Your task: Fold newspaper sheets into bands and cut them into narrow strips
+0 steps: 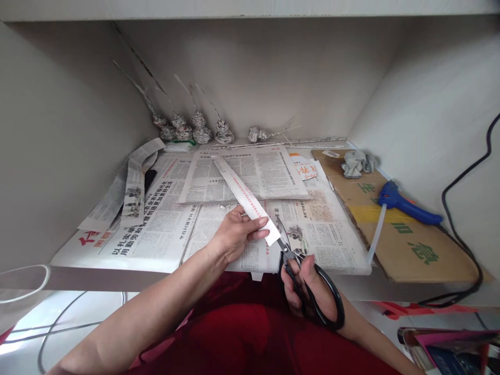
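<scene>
Between the thumb and fingers of my left hand (240, 229) is a long newspaper strip (244, 194) with a line of red print. It slants from the upper left down to a blunt near end. My right hand (312, 284) grips black-handled scissors (332, 302), thumb and fingers through the loops. Their blades lie at the strip's near end; whether they touch the paper I cannot tell. Beneath the strip a folded newspaper sheet (199, 179) rests on more newspaper (156, 245) spread over the shelf.
Several gourd-shaped woven paper pieces (202, 130) stand along the back wall, one lying down (258, 134). Cut strips (135, 187) lie at the left. A blue glue gun (410, 205) with a white stick sits on cardboard (410, 250) at the right, near a black cord (445, 192).
</scene>
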A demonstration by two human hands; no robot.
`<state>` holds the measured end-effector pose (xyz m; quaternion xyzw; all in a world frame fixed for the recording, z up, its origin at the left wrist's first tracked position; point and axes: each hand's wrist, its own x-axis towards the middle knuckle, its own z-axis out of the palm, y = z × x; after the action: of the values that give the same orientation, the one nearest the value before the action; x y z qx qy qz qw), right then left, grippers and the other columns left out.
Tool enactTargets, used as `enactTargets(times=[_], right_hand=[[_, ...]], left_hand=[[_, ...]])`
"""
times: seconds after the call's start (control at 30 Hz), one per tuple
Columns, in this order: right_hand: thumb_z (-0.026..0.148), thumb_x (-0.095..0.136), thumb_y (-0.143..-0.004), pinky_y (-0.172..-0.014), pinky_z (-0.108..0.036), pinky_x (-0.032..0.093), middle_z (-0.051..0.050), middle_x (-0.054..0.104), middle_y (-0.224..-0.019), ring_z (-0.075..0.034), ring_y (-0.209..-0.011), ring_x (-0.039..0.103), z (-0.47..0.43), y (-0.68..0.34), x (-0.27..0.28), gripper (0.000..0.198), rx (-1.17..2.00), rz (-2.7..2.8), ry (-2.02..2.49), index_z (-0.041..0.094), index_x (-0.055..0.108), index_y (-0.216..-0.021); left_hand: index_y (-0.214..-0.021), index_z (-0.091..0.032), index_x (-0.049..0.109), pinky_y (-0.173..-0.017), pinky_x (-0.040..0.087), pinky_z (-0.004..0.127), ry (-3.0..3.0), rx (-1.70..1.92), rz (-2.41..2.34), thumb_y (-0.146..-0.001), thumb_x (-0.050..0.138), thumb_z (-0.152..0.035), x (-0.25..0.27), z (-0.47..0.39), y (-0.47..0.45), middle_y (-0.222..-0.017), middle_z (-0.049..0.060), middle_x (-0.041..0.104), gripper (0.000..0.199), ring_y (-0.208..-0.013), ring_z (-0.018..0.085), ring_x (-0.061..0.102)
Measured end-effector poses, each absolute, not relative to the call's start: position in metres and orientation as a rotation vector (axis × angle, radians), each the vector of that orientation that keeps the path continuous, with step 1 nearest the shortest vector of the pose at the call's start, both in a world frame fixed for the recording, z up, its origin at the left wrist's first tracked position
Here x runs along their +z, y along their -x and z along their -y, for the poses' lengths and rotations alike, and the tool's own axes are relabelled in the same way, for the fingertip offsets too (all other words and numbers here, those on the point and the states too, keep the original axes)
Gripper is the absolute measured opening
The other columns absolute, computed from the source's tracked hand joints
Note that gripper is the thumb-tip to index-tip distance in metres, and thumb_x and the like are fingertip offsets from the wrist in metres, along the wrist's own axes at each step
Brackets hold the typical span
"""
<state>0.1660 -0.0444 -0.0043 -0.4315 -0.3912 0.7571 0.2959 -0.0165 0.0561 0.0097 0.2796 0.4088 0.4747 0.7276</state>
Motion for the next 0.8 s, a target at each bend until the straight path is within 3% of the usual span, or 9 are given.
enactTargets(times=[0.2, 0.37, 0.47, 0.8], right_hand=[[0.083, 0.054, -0.08, -0.045, -0.024, 0.025, 0.007, 0.041, -0.047, -0.01, -0.043, 0.035, 0.044, -0.167, -0.002, 0.062, 1.95, 1.104, 1.215, 0.022, 0.048, -0.069], [0.089, 0.037, -0.082, -0.046, -0.025, 0.027, 0.005, 0.044, -0.051, -0.01, -0.044, 0.035, 0.044, -0.167, -0.01, 0.069, 2.035, 1.021, 1.173, 0.022, 0.052, -0.075], [0.092, 0.03, -0.081, -0.049, -0.025, 0.028, 0.005, 0.044, -0.052, -0.01, -0.047, 0.036, 0.043, -0.166, -0.013, 0.074, 2.081, 0.963, 1.111, 0.022, 0.052, -0.074], [0.088, 0.036, -0.084, -0.053, -0.024, 0.033, 0.003, 0.05, -0.06, -0.011, -0.053, 0.043, 0.042, -0.17, -0.02, 0.07, 2.145, 0.937, 1.066, 0.021, 0.059, -0.081]], left_hand=[[-0.097, -0.012, 0.066, -0.057, 0.063, 0.02, -0.595, 1.032, -0.896, -0.073, 0.081, -0.002, 0.008, -0.058, 0.02, -0.081, 0.006, 0.074, 0.03, -0.069, 0.015, 0.073], [-0.092, -0.006, 0.071, -0.059, 0.064, 0.021, -0.558, 0.955, -0.912, -0.089, 0.069, -0.012, 0.011, -0.06, 0.023, -0.083, 0.011, 0.074, 0.006, -0.068, 0.015, 0.073], [-0.089, -0.005, 0.071, -0.061, 0.064, 0.021, -0.538, 0.913, -0.928, -0.09, 0.068, -0.013, 0.012, -0.06, 0.024, -0.084, 0.014, 0.075, 0.008, -0.069, 0.015, 0.074], [-0.088, -0.006, 0.073, -0.058, 0.063, 0.02, -0.529, 0.835, -0.895, -0.088, 0.072, -0.014, 0.014, -0.051, 0.021, -0.084, 0.014, 0.077, 0.008, -0.067, 0.017, 0.074]])
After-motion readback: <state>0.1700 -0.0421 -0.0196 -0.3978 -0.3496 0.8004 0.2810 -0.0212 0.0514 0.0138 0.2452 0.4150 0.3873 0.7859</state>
